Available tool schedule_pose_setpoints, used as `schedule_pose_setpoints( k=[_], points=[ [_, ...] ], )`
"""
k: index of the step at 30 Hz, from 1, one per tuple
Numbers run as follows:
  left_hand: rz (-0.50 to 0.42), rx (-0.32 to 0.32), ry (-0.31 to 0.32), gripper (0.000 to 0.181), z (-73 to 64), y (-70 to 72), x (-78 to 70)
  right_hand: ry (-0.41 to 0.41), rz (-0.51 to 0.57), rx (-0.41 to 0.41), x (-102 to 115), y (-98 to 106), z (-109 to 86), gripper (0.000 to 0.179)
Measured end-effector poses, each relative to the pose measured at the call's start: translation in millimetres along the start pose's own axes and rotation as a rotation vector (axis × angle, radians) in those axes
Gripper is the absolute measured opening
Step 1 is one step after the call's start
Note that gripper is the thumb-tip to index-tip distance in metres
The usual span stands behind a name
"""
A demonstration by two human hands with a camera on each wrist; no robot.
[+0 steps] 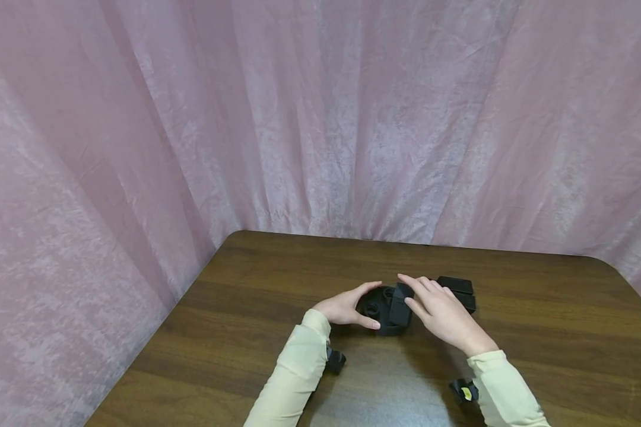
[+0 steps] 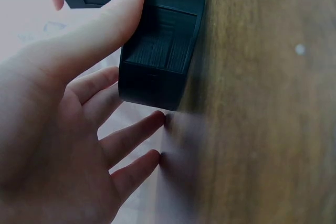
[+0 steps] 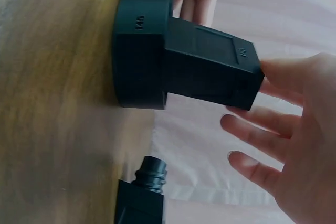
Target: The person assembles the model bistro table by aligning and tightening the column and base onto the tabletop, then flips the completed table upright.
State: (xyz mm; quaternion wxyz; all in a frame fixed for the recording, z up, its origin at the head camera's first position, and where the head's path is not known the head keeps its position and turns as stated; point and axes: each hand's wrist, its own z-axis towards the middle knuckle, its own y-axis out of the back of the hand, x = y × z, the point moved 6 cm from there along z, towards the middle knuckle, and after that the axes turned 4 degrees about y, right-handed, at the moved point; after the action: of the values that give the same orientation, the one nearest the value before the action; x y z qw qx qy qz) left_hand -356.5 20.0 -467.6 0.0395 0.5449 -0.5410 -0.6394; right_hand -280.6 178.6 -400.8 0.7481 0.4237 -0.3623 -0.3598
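Note:
A round black base [image 1: 392, 330] rests on the wooden table, its upper face carrying ring-shaped sockets. My left hand [image 1: 344, 307] grips it from the left; in the left wrist view the thumb lies across its side, with several fingers spread behind. From the base rises a tapered black block [image 3: 210, 64], its lower end inside the rim. At its free end, my right hand [image 1: 443, 314] pinches this block between thumb and fingers. The number 145 is embossed on the side of the base in the right wrist view. The joint inside the base is hidden.
To the right of the base, beyond my right hand, lie more black blocks [image 1: 456, 285]. One block [image 3: 139, 204] shows a ribbed round peg in the right wrist view. Pink curtains [image 1: 320, 118] hang behind the table's far edge.

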Motion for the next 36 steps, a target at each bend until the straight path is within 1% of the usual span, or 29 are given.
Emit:
schedule_pose_setpoints(
  k=[2, 7, 10, 15, 23, 28, 30, 36],
  points=[
    [0.001, 0.0, -0.003, 0.089, -0.2, 0.0, -0.3, -0.007, -0.01, 0.01, 0, 1, -0.6, 0.046],
    [0.005, -0.003, -0.012, 0.089, -0.4, 0.2, -1.1, -0.046, 0.009, 0.045, -2, 5, -2.3, 0.044],
    [0.013, -0.009, -0.016, 0.089, -0.2, 0.8, -1.4, -0.058, 0.015, 0.044, -3, 10, -3.1, 0.042],
    [0.011, -0.011, -0.014, 0.089, 0.1, 1.1, -1.6, -0.062, 0.03, 0.04, -4, 19, -4.5, 0.034],
    [0.0, -0.003, -0.01, 0.09, 1.1, 0.2, 0.7, -0.089, 0.074, 0.091, -5, 24, -5.0, 0.025],
    [0.005, -0.007, -0.008, 0.09, 1.6, 0.6, 1.1, -0.076, 0.124, 0.12, -3, 22, -2.9, 0.027],
    [0.006, -0.006, -0.006, 0.09, 1.5, 0.8, 0.9, -0.068, 0.14, 0.133, -2, 22, -2.9, 0.03],
    [0.006, -0.004, -0.009, 0.09, 0.5, 1.0, -0.7, -0.076, 0.164, 0.169, 0, 20, -4.7, 0.04]
  ],
)
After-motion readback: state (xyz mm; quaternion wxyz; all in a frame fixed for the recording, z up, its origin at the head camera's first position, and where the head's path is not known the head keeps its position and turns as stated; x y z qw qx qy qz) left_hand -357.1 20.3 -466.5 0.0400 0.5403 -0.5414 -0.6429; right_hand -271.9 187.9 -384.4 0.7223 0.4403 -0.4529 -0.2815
